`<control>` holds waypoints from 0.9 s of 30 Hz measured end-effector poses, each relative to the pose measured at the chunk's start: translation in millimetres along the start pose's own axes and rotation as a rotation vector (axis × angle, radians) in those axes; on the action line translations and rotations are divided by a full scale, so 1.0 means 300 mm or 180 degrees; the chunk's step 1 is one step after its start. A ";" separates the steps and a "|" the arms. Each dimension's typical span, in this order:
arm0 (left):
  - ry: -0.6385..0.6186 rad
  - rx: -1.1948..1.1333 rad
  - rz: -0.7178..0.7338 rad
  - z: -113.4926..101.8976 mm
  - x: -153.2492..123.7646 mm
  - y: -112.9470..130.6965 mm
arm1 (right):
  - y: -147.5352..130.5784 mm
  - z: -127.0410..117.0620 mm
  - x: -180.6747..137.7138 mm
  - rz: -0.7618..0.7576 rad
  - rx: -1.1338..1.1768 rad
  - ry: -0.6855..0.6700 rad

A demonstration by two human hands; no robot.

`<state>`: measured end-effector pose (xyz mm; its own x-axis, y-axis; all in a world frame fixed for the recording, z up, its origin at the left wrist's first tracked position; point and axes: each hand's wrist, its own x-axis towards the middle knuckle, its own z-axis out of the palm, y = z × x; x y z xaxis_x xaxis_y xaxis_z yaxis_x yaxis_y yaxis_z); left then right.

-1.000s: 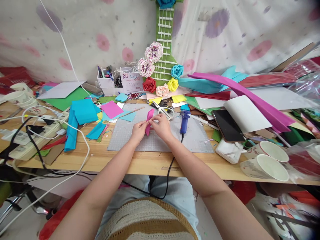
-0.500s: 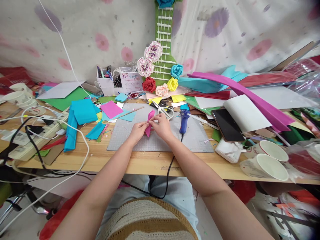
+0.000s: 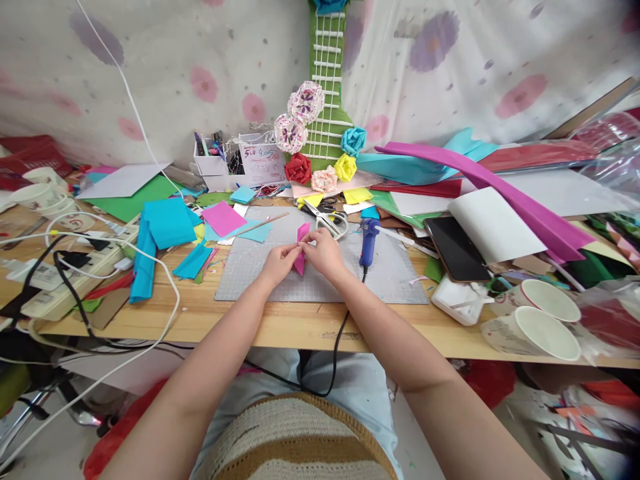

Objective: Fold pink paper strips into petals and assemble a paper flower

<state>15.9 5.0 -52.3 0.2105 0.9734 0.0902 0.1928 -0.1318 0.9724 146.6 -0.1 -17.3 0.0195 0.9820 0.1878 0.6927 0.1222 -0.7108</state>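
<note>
Both my hands meet over the grey cutting mat (image 3: 390, 277) in the middle of the wooden table. My left hand (image 3: 278, 261) pinches the left side of a folded pink paper piece (image 3: 301, 248). My right hand (image 3: 325, 252) pinches its right side, fingers closed on it. The paper stands roughly upright between my fingertips, just above the mat. A blue glue gun (image 3: 369, 241) lies on the mat right beside my right hand, its black cord running off the table's front edge. Scissors (image 3: 326, 219) lie just beyond my hands.
Teal paper sheets (image 3: 160, 230) and a power strip with cables (image 3: 60, 267) lie at the left. A phone (image 3: 456, 249), white sheets and two paper cups (image 3: 535, 323) crowd the right. Paper flowers (image 3: 300, 168) and a green guitar-shaped board (image 3: 327, 73) stand at the back wall.
The pink paper piece has shortened slightly and tilted a little between my fingers. Both hands stay in nearly the same place over the mat.
</note>
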 end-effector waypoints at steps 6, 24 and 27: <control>0.0330 0.0405 0.0061 0.000 0.005 0.006 | 0.000 -0.001 0.002 -0.0064 0.0044 0.0009; 0.0677 -0.0286 -0.0120 0.009 -0.003 0.029 | -0.001 -0.071 0.016 -0.0303 0.0157 0.0094; 0.0685 -0.0406 -0.0167 0.004 0.000 0.023 | 0.006 -0.084 0.021 -0.0572 0.0342 0.0005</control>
<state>18.2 3.7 -45.9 -0.0081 0.9975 0.0695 0.0726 -0.0687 0.9950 166.3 2.7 -0.3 -0.0962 0.9428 0.3191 0.6043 0.3101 -0.7339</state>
